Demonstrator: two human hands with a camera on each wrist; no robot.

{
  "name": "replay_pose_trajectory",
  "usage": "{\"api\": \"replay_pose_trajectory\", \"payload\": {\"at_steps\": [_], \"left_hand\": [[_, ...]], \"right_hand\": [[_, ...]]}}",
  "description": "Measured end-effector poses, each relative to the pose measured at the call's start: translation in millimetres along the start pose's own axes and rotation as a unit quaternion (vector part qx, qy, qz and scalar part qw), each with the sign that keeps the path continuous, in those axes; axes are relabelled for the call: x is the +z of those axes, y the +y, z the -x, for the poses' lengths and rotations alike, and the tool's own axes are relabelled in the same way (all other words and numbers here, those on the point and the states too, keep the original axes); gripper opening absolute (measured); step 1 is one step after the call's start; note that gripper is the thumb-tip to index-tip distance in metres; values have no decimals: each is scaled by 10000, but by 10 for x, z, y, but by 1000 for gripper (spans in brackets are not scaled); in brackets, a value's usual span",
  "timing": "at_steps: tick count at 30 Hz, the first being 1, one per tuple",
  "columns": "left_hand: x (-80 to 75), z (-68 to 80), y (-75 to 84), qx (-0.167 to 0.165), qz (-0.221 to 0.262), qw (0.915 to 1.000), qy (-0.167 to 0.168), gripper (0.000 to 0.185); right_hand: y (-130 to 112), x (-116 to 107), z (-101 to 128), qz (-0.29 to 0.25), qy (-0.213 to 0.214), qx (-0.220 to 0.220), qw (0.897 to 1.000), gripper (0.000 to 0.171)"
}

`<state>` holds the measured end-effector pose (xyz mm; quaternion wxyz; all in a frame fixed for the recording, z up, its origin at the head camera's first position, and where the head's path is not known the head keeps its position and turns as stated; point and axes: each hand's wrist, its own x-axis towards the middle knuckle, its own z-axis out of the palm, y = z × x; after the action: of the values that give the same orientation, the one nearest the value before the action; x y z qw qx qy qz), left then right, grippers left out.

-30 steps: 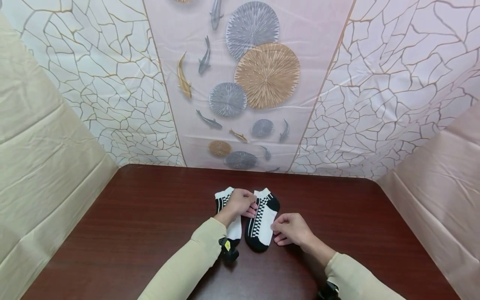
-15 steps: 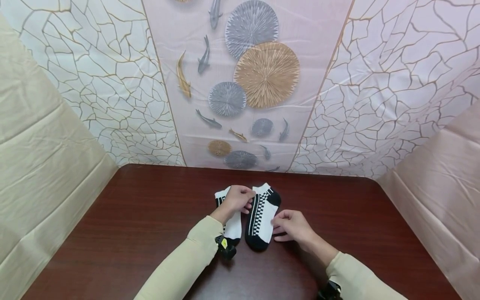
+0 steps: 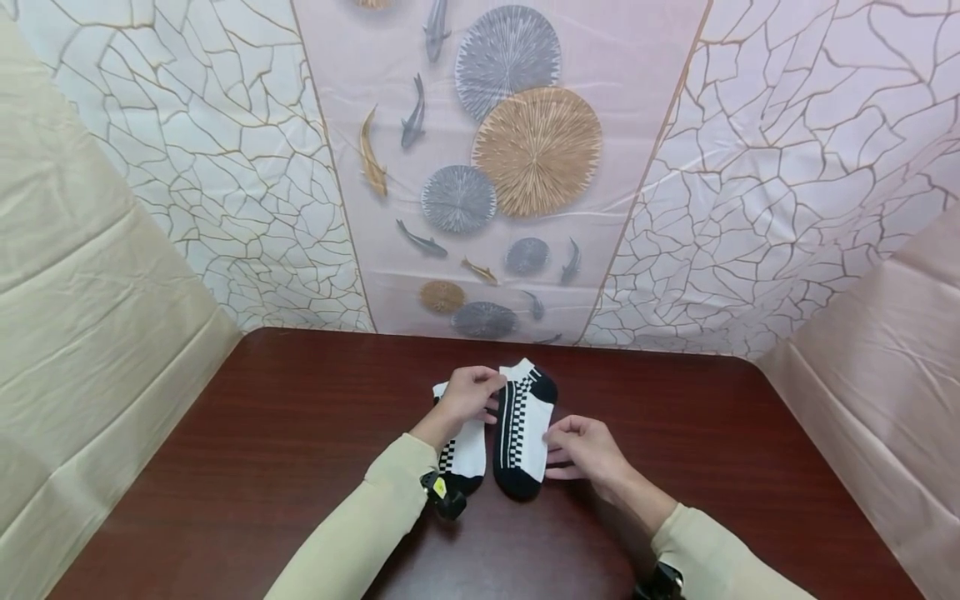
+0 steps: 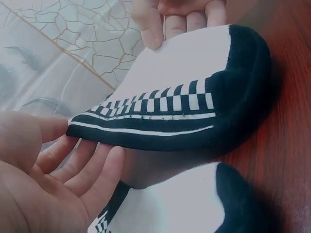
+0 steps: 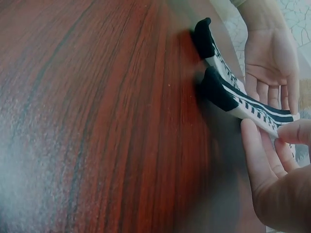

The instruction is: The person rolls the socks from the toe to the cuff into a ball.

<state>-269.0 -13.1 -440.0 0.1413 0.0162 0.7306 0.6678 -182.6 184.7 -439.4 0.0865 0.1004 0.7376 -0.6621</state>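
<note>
Two white ankle socks with black toes, black heels and checkered stripes are side by side in the head view. My left hand (image 3: pixel 463 398) pinches the right-hand sock (image 3: pixel 534 425) at its left edge near the cuff. On the opposite edge, about midway along, my right hand (image 3: pixel 588 450) pinches the same sock between thumb and fingers. The left wrist view shows this sock (image 4: pixel 175 63) stretched between both hands, its sole side curving. Under my left wrist lies the other sock (image 3: pixel 470 454), partly covered by that hand.
Both socks are over a dark reddish-brown table (image 3: pixel 315 433). A patterned cloth backdrop (image 3: pixel 480 167) with fish and round leaf prints rises behind its far edge. Beige cloth walls (image 3: pixel 97 333) flank the left and right sides.
The right-hand sock has shifted slightly away from me and looks straighter. My left hand has moved a little farther back and left with its cuff; my right hand has risen slightly.
</note>
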Motion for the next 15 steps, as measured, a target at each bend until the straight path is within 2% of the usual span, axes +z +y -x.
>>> {"api": "replay_pose_trajectory", "payload": {"at_steps": [9,15], "left_hand": [[-134,54,16,107,134,9998,82,29],[-212,59,30,121,287,9995,89,31]], "right_hand": [[-77,66,17,-6,-99,40,9999,17],[-109,116,3,-210,-191,20,9996,17]]}}
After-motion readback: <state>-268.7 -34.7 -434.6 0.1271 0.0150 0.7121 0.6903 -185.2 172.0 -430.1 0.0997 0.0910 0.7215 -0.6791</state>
